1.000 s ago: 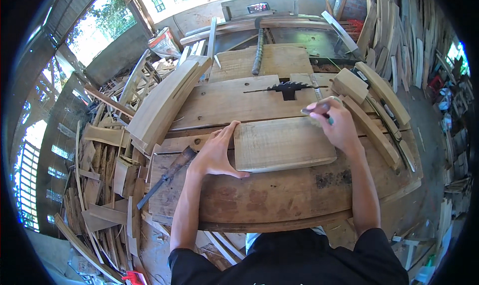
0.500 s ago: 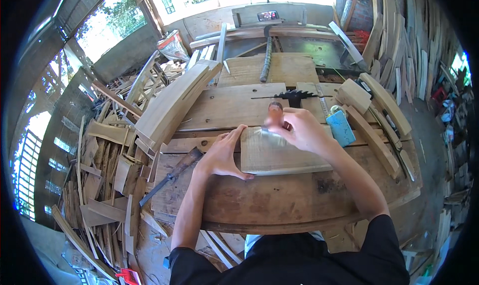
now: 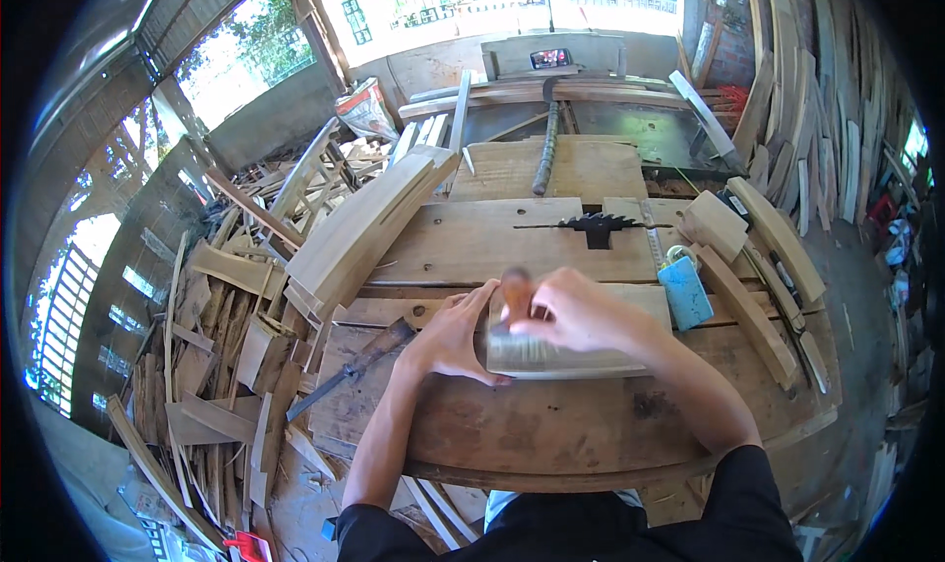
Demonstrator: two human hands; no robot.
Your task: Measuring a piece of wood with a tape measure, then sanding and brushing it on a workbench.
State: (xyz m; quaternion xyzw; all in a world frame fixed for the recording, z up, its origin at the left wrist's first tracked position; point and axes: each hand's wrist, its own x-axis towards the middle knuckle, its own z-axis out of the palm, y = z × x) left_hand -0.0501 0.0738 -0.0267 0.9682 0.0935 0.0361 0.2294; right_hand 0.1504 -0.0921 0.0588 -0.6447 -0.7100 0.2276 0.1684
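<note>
A pale rectangular wooden board [image 3: 596, 359] lies flat on the workbench in front of me. My left hand [image 3: 451, 334] spans its left end, the thumb at the near corner and the fingers at the far one. In my right hand [image 3: 579, 311] is a tool with a rounded brown wooden handle [image 3: 517, 291], held over the left part of the board. The tool's working end is hidden or blurred; pale streaks show just below it. Left of my left hand lies a dark-handled tool with a long narrow blade [image 3: 330, 385].
A toothed black saw blade [image 3: 596, 223] sticks up through the bench beyond the board. To the right are a light-blue flat block [image 3: 686, 293] and wooden strips [image 3: 743, 316]. A thick beam [image 3: 369, 232] rests at the left, beside piled scrap wood [image 3: 212, 365].
My right hand has drawn the wooden-handled tool nearer to me and leftward across the board. My left hand stays at the board's left end. The whole view has shifted slightly.
</note>
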